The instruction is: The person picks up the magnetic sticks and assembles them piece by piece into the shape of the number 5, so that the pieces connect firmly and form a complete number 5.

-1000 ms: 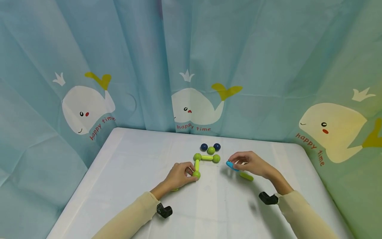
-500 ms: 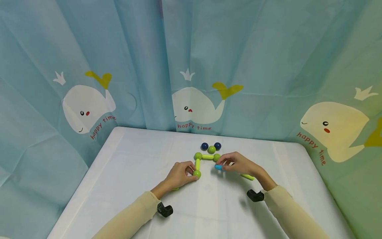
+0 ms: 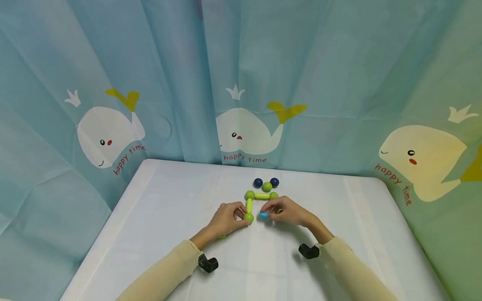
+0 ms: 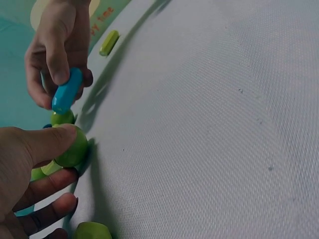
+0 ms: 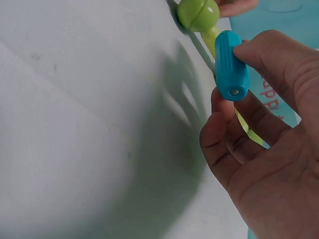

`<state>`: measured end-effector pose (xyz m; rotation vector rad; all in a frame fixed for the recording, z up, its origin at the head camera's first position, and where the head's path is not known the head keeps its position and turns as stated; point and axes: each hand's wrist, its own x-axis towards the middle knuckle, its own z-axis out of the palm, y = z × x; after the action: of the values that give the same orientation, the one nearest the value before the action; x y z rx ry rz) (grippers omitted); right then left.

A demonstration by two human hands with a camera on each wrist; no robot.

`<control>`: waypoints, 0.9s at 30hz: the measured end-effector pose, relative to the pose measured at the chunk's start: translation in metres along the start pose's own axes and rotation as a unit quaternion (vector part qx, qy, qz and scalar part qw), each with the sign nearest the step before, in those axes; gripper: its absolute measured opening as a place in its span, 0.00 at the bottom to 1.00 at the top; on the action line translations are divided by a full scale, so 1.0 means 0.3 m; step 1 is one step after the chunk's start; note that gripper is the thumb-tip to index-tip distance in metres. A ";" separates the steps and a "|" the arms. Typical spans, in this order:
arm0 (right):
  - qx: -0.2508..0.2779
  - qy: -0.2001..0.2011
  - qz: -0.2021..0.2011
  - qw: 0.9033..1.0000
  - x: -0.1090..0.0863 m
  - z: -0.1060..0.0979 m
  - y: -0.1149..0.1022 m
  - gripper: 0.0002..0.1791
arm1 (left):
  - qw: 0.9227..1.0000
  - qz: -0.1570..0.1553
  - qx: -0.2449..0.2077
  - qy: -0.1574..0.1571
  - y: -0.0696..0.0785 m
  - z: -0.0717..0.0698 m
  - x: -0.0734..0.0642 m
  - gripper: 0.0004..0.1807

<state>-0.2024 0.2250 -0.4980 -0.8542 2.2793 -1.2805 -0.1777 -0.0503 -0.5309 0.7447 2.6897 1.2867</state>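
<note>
My left hand (image 3: 226, 219) pinches a green ball (image 3: 248, 218) between thumb and finger on the white table. From that ball a yellow-green rod (image 3: 249, 205) runs back to a second green ball (image 3: 249, 195). Another yellow-green rod (image 3: 262, 196) leads right to a third ball (image 3: 274, 195), partly behind my right hand (image 3: 288, 211). That hand pinches a short blue rod (image 5: 231, 64), ribbed and with a silvery dot in its end. A small gap separates the blue rod from the ball under my left fingers in the head view.
Two navy balls (image 3: 257, 182) and a green ball (image 3: 267, 187) sit behind the joined pieces. A loose yellow-green rod (image 4: 109, 43) lies beyond my right hand. A green piece (image 3: 222, 236) peeks out by my left wrist. A blue whale-print curtain (image 3: 180, 104) hangs behind the table.
My right hand has moved left with the blue rod, from the right side of the joined pieces to near the front ball. My left hand keeps its place on that ball.
</note>
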 end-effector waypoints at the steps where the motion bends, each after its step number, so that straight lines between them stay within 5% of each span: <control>1: 0.000 0.000 0.003 1.000 0.003 0.005 0.000 0.12 | 1.000 0.001 0.000 0.000 -0.001 0.000 0.000 0.13; 27: -0.021 -0.013 0.016 1.000 0.035 0.065 -0.008 0.10 | 1.000 0.016 0.005 -0.001 0.007 -0.003 -0.005 0.13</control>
<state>-0.1977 0.2048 -0.5061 -0.8392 2.2977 -1.2044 -0.1758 -0.0505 -0.5290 0.7936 2.6956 1.2803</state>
